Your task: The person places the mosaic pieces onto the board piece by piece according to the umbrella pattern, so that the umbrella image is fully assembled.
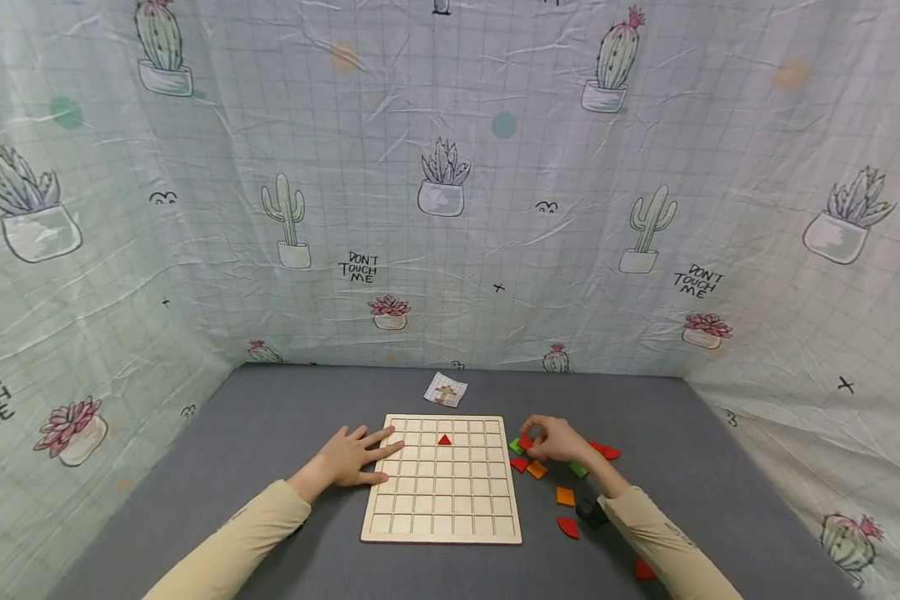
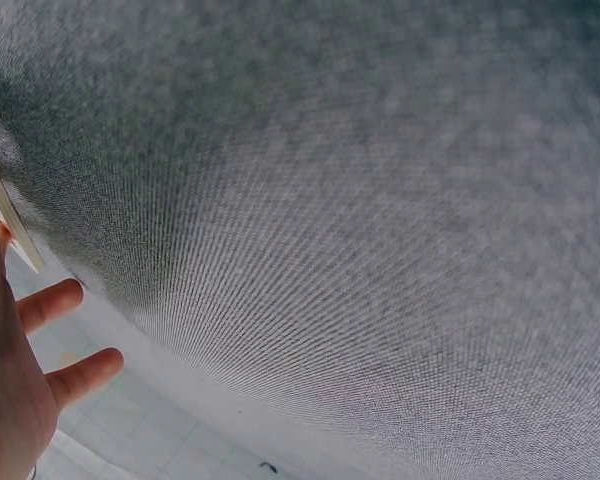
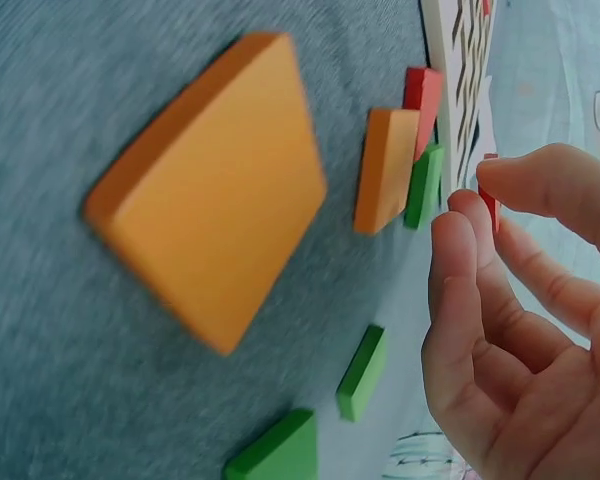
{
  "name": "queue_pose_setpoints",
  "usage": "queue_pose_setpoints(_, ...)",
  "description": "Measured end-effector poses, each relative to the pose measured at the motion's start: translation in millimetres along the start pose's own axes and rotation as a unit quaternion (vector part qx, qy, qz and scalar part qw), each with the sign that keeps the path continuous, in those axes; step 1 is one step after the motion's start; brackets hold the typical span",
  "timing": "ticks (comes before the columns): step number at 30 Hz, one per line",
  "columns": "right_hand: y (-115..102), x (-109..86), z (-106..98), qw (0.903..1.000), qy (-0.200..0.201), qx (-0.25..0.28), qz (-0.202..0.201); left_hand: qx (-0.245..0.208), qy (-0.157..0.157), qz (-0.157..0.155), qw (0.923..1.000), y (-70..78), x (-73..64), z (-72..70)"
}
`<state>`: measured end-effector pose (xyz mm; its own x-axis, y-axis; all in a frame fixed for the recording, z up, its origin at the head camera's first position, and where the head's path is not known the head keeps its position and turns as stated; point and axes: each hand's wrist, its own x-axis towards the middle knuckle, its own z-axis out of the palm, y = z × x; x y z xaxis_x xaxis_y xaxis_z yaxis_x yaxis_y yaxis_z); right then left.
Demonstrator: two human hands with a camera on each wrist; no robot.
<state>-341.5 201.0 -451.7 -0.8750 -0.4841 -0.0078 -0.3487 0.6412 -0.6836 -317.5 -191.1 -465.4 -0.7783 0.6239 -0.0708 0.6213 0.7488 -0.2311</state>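
A pale wooden grid board lies on the table, with one red triangle in a cell near its far side. My left hand rests its spread, straight fingers on the board's left edge; the left wrist view shows part of this hand at its border. Just right of the board, my right hand pinches a small red block between thumb and fingers, its exact shape mostly hidden. Beneath and around that hand lie a green piece, a red piece and an orange piece.
Beyond the board lies a small picture card. More loose pieces are scattered around the right forearm, including an orange square, a red quarter-circle and a green piece. A cactus-print curtain surrounds the grey table.
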Motion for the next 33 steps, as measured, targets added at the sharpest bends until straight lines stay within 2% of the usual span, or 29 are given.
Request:
queue_pose_setpoints(25,-26,26.4,26,0.9976,-0.051,-0.006,-0.045,-0.011,0.001,-0.002,0.9999,3.1,-0.4,-1.9)
queue_pose_setpoints(33,-31,32.6,33,0.9963,-0.077,-0.002,-0.038,-0.007,0.006,0.002,1.0000,3.4,-1.5,-3.3)
